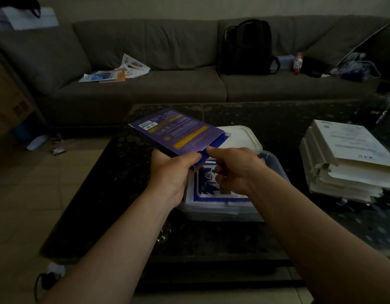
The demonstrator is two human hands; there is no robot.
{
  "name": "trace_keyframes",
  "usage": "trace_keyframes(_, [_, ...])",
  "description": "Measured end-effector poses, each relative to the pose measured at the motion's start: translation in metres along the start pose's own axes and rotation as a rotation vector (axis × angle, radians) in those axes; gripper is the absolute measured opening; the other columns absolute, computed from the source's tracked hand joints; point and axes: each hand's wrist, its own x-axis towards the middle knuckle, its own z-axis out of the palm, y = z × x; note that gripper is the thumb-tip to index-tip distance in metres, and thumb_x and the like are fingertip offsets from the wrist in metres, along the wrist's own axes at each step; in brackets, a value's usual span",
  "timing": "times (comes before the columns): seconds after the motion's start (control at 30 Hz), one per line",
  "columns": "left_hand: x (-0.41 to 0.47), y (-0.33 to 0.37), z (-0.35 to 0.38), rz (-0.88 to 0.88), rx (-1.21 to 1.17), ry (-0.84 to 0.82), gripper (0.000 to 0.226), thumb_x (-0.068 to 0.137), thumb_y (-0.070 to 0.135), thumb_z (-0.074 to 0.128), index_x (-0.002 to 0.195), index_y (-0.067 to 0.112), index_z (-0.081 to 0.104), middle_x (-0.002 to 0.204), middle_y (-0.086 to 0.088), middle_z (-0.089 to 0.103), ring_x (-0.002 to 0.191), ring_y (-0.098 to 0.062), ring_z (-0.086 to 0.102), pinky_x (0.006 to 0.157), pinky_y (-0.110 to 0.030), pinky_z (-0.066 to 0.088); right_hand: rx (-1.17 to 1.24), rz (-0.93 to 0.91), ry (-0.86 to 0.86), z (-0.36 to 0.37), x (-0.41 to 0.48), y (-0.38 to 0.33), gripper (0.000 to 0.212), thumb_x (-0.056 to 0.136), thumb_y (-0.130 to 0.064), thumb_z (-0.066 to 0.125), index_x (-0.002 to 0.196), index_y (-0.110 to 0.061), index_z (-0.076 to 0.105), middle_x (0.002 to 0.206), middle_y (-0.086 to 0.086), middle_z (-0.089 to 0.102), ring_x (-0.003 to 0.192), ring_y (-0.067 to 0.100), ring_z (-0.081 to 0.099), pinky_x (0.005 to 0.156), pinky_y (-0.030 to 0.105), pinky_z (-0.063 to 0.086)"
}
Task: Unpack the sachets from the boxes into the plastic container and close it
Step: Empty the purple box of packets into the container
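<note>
My left hand (172, 170) grips the near end of a flat purple box (178, 132) with yellow bands, held tilted above the table. My right hand (233, 170) is at the box's open near end, its forefinger on a blue flap there and the other fingers curled. Directly below sits a clear plastic container (275, 163) holding a stack of white sachets (211, 194) with blue print. The container's white lid (244, 139) lies just behind it, partly hidden by the box.
A stack of white boxes (347, 159) stands at the right on the dark table (102, 205). Behind it runs a grey sofa (145, 84) with papers (119, 73), a black backpack (246, 49) and a bottle (297, 62). Litter lies on the tiled floor at left.
</note>
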Motion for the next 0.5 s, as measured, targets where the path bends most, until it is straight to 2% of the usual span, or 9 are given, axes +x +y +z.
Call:
trace_keyframes(0.07, [0.001,0.0,0.001,0.012,0.037,0.035,0.057,0.08,-0.012,0.074,0.133,0.006,0.059,0.113,-0.013,0.077,0.1,-0.025,0.078,0.075,-0.038,0.065,0.028,-0.016,-0.041,-0.002,0.0,0.0,0.033,0.081,-0.027,0.078,0.106,-0.01,0.065,0.085,0.005,0.058,0.075,0.017,0.053,0.056,0.031,0.046])
trace_keyframes(0.2, [0.0,0.004,0.004,0.024,0.047,0.075,0.062,0.079,-0.012,0.075,0.133,0.011,0.056,0.114,-0.008,0.076,0.098,-0.022,0.077,0.059,-0.024,0.061,0.051,-0.049,-0.081,-0.006,0.0,0.0,0.033,0.082,-0.023,0.077,0.109,-0.009,0.066,0.088,0.006,0.058,0.076,0.018,0.052,0.055,0.031,0.046])
trace_keyframes(0.3, [-0.002,0.005,0.005,0.028,0.065,0.087,0.065,0.079,-0.01,0.076,0.134,0.015,0.053,0.113,-0.005,0.075,0.099,-0.021,0.077,0.056,-0.021,0.058,0.061,-0.041,-0.088,-0.009,-0.002,-0.001,0.034,0.081,-0.021,0.077,0.11,-0.009,0.065,0.09,0.006,0.058,0.078,0.019,0.054,0.056,0.032,0.047])
trace_keyframes(0.5, [0.0,0.008,0.003,0.018,0.054,0.108,0.067,0.078,-0.01,0.077,0.135,0.016,0.052,0.117,-0.007,0.074,0.104,-0.024,0.075,0.078,-0.039,0.063,0.085,-0.038,-0.092,-0.016,-0.006,-0.003,0.024,0.082,-0.015,0.073,0.104,-0.009,0.064,0.077,0.004,0.054,0.069,0.016,0.052,0.054,0.03,0.045])
